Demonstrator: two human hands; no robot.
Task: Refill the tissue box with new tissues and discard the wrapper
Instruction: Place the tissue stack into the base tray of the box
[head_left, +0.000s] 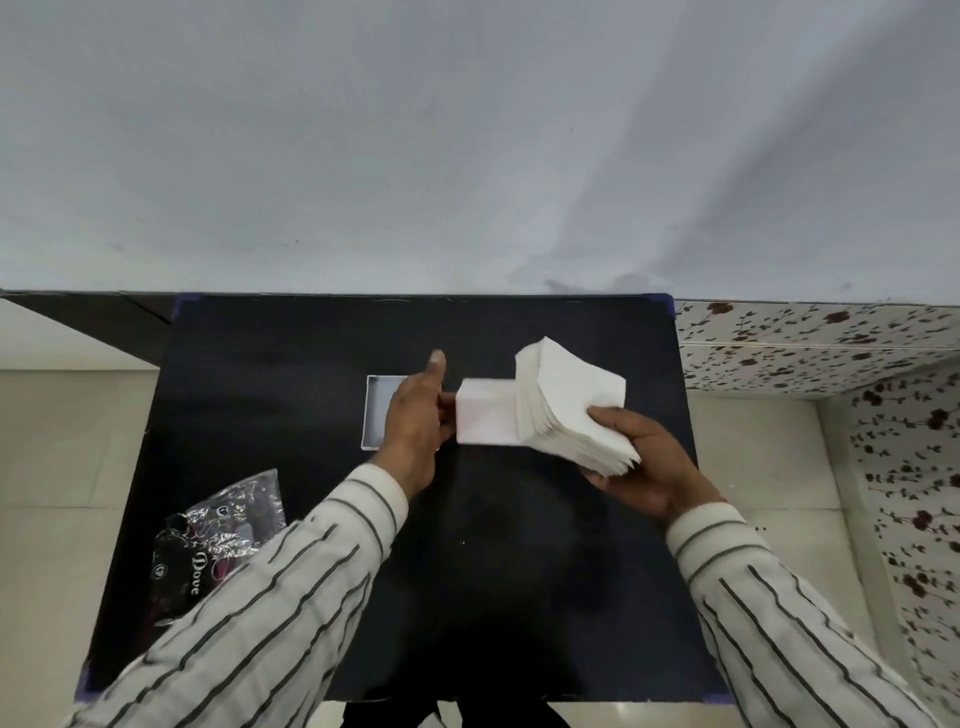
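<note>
A thick stack of white tissues (571, 402) is held tilted above the black table, with my right hand (641, 462) gripping its near corner from below. Just left of the stack stands a white tissue box (485, 418). My left hand (415, 421) touches the box's left end, fingers curled against it and thumb pointing up. Behind my left hand lies a shallow white lid or tray (375, 410), open side up and partly hidden. A crinkled clear plastic wrapper (218, 535) with dark print lies at the table's near left, partly under my left sleeve.
The black table (519, 571) stands against a pale wall. Floral-patterned tiles (831, 338) run along the right side, with light floor on both sides of the table.
</note>
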